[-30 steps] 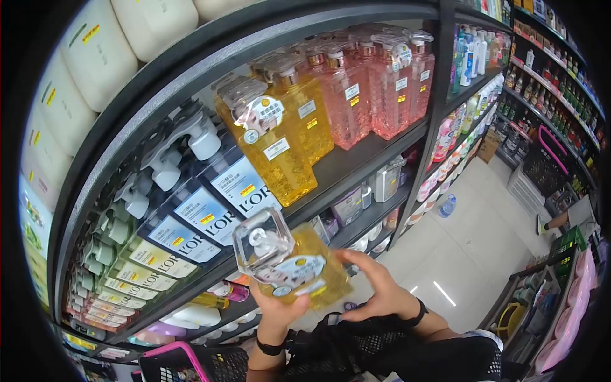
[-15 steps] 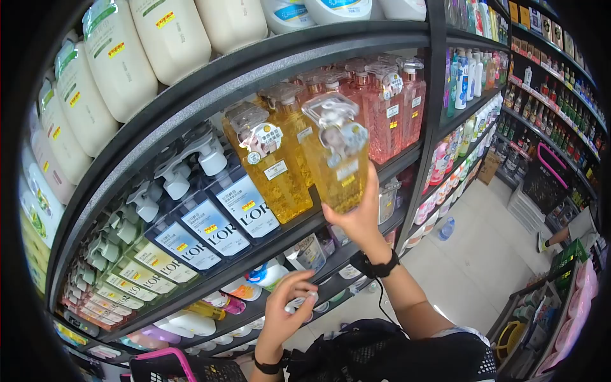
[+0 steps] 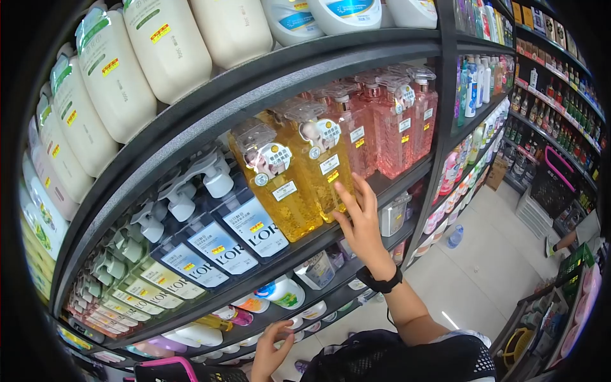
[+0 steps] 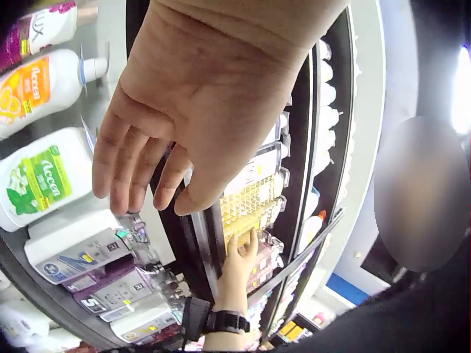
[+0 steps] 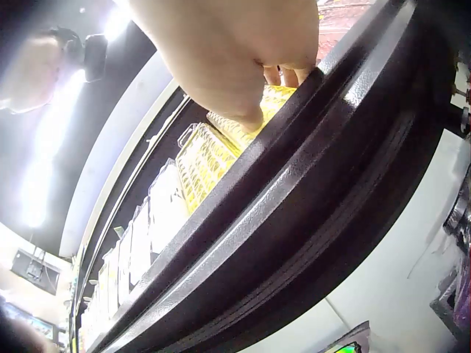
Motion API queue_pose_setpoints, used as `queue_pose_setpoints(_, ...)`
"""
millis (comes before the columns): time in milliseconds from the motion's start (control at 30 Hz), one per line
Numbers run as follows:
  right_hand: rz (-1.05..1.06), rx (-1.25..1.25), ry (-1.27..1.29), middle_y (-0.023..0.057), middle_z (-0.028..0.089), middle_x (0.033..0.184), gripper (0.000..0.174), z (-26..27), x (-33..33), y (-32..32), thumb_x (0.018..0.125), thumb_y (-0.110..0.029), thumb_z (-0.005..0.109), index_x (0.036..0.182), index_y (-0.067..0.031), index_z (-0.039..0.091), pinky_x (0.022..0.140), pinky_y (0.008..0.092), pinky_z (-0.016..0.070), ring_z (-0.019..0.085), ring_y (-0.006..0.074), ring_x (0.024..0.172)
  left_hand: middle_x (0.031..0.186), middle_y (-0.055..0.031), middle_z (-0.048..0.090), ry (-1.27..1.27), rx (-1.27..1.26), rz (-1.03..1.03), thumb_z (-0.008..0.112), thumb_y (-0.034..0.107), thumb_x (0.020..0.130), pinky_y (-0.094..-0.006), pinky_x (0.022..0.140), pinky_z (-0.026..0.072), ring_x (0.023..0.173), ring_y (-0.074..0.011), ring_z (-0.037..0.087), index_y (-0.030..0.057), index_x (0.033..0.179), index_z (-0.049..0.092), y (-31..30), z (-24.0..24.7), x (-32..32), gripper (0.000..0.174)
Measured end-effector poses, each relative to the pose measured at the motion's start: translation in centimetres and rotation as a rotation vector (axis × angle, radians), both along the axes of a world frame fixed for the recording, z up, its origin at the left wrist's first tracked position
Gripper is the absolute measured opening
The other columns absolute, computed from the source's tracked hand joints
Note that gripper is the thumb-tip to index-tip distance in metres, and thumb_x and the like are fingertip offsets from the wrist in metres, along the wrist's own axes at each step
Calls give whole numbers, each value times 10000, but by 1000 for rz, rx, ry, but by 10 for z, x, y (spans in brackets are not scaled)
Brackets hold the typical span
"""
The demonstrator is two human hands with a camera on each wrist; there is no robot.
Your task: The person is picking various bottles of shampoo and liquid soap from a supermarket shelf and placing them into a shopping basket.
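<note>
A yellow pump bottle (image 3: 328, 167) with a clear cap and round tag stands upright on the shelf (image 3: 382, 184). My right hand (image 3: 364, 230) is at its lower front, fingers extended, fingertips against the bottle's side and thumb low near its base. A matching yellow bottle (image 3: 280, 181) stands directly to its left. In the right wrist view the fingertips of the right hand (image 5: 243, 55) are partly hidden behind the shelf edge. My left hand (image 3: 273, 349) is low before the shelves, holding nothing; the left wrist view shows its palm (image 4: 202, 95) with loosely bent fingers.
Pink bottles (image 3: 398, 130) stand right of the yellow ones, dark blue-labelled pump bottles (image 3: 254, 223) left. Large cream bottles (image 3: 168, 51) fill the shelf above. A basket with a pink handle (image 3: 168, 366) is at lower left; a blue-capped bottle (image 3: 456, 237) stands on the floor.
Both hands were at the yellow bottle; then the right hand alone carried it up to the shelf. Now it stands beside its match, with the right hand's grip loosened. The left hand has dropped lower.
</note>
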State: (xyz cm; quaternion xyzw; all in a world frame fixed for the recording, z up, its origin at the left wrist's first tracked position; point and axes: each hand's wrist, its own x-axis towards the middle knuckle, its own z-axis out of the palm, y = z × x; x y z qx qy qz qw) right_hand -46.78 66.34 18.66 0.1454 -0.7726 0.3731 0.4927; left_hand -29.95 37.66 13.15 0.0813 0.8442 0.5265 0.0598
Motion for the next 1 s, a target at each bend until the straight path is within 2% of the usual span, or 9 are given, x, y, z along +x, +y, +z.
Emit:
queue_pose_setpoints(167,53,7,-84,182,433,1342,641,17,-4,4,732,-11,743,1322,-150,536,940,423,464,493,366,1157,1098,-96,636,-10,-97,42,644,25,858,-290,774,529,979,-166,651,30,1163,619,-15,-7,6,305)
queue_pose_setpoints(433,-19,11,-157,190,444,1329,612,23,-21,-11,725,-26,747,1290,-99,524,930,416,469,509,380,1135,1079,-123,647,-94,-319,-59,668,125,866,-301,695,543,953,-201,672,51,1161,618,-34,3,8,308)
queue_pose_setpoints(567,-48,17,-172,194,459,1322,621,25,-20,-17,706,-15,758,1277,-70,521,948,416,461,510,377,1153,1071,-135,651,-49,-387,-152,658,168,869,-342,774,526,970,-268,657,56,1167,614,-81,-25,7,321)
queue_pose_setpoints(667,-203,75,-25,191,489,1316,457,17,-22,-24,786,-11,664,1231,-70,580,1001,410,412,501,363,1183,1039,-152,670,-78,-372,-117,643,254,872,-391,862,492,1012,-340,625,72,1198,610,-126,-44,21,375)
queue_pose_setpoints(733,-339,40,102,160,614,1152,301,6,-16,-35,820,1,606,1114,-41,654,980,403,414,543,334,1127,1012,-137,689,-141,-360,-27,648,240,866,-384,837,505,954,-331,651,64,1212,612,-159,-36,33,390)
queue_pose_setpoints(767,-361,-40,65,148,644,1096,246,2,0,-48,831,29,581,1059,-18,660,957,398,427,575,307,1072,1007,-159,692,-4,-351,50,641,125,841,-334,742,524,872,-261,678,24,1110,654,-177,-37,42,287)
queue_pose_setpoints(833,-179,-238,299,142,643,1004,115,-68,-3,-41,839,73,549,905,13,622,870,359,467,602,256,951,971,-126,695,-48,-268,330,643,76,840,-323,748,522,863,-222,662,13,1073,655,-219,-34,67,242)
queue_pose_setpoints(967,111,-334,-182,98,595,854,156,-152,55,-88,834,101,480,869,4,598,647,280,426,528,190,727,880,-14,646,80,15,927,573,59,900,-243,669,477,753,-98,597,8,1032,637,-327,-86,127,155)
queue_pose_setpoints(1000,271,-341,-335,88,585,826,156,-173,60,-124,826,94,482,863,-2,598,614,268,408,516,178,699,889,-21,647,72,303,1105,556,60,911,-223,666,472,734,-80,585,14,1035,630,-354,-100,165,152)
